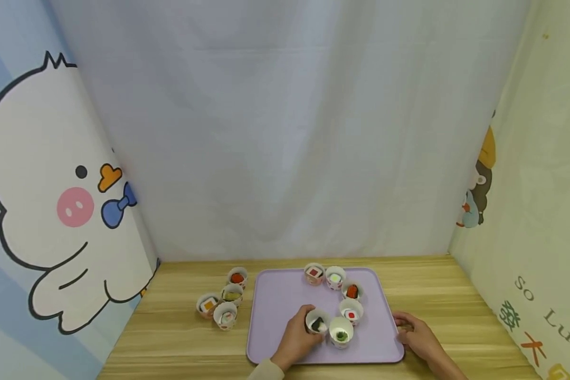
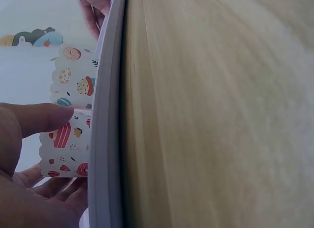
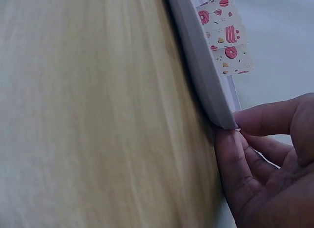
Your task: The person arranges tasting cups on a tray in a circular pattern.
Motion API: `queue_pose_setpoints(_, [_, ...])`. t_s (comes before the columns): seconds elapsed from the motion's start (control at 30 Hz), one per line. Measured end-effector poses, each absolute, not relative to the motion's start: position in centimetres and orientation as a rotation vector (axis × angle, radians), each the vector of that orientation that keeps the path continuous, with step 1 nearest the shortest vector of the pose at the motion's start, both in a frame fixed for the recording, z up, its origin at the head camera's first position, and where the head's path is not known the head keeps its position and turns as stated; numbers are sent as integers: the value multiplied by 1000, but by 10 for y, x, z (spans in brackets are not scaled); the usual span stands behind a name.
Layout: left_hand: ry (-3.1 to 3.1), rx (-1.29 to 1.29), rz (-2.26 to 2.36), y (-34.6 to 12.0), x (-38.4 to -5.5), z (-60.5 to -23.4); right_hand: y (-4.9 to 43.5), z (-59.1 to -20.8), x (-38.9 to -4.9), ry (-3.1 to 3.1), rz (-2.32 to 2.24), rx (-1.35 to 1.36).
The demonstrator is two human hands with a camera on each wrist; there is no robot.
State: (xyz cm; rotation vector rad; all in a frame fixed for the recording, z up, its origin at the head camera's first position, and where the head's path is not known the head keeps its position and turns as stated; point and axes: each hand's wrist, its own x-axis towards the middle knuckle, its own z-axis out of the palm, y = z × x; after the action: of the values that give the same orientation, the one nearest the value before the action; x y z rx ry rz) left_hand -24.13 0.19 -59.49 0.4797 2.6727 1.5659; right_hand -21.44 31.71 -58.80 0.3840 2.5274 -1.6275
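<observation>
My left hand (image 1: 296,333) holds a white printed paper cup (image 2: 64,148) on the lilac tray (image 1: 277,295), thumb on one side and fingers on the other. A dark and white piece (image 1: 319,325) lies inside this cup. Right beside it stands another cup with a green piece (image 1: 342,336). At the tray's right edge, my right hand (image 1: 420,335) pinches the rim (image 3: 216,86) near the front corner, thumb and finger on either side of it.
More paper cups curve along the tray's right half, among them one with a red piece (image 1: 352,291) and one with a dark red and white piece (image 1: 315,273). Left of the tray, several filled cups (image 1: 225,316) cluster on the wooden table (image 1: 171,343). A pale curtain (image 1: 285,158) hangs behind.
</observation>
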Motion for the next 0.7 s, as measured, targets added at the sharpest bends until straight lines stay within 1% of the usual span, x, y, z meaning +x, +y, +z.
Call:
queue_pose_setpoints(0.23, [2668, 450, 1554, -3, -238, -591, 316, -587, -213, 2536, -1632, 386])
queue_pose_setpoints(0.5, [2568, 507, 1602, -9, -231, -586, 315, -588, -213, 2542, -1619, 388])
queue_pose_setpoints(0.7, [2550, 507, 1533, -17, -226, -577, 314, -587, -212, 2550, -1634, 378])
